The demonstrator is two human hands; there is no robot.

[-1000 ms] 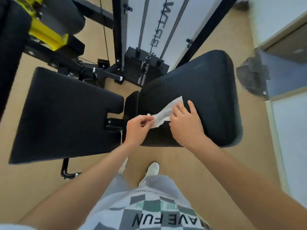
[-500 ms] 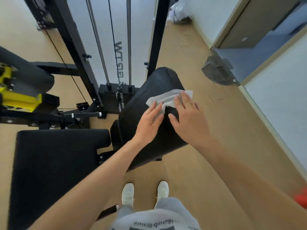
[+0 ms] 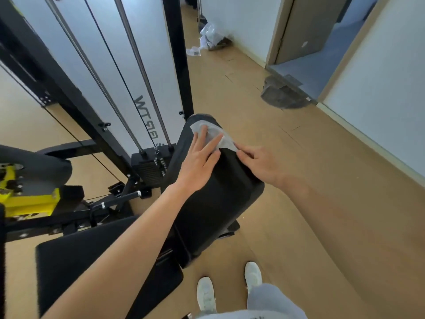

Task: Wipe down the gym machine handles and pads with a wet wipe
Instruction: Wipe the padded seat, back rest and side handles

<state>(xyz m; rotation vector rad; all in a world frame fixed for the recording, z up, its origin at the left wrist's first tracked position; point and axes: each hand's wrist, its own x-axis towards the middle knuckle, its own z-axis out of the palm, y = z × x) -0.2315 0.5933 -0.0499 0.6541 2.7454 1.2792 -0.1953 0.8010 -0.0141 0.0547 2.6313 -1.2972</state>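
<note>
A white wet wipe (image 3: 215, 134) lies spread near the far end of the black back pad (image 3: 216, 199) of the gym machine. My left hand (image 3: 200, 157) rests flat on the wipe with fingers spread, pressing it onto the pad. To its right, my right hand (image 3: 258, 163) pinches the wipe's near right corner with its fingertips at the pad's edge. Lower left is the black seat pad (image 3: 76, 265), partly hidden by my left forearm.
Behind the pad stand the machine's black frame (image 3: 177, 56), chrome guide rods (image 3: 142, 72) and weight stack (image 3: 149, 166). A yellow and black machine part (image 3: 25, 199) sits at left. My white shoes (image 3: 207, 295) stand on the wooden floor. A grey mat (image 3: 282, 93) lies by a doorway.
Both hands and the wipe have moved farther up the back pad toward its far end. My left hand now lies on the wipe; my right hand has shifted to pinching its corner.
</note>
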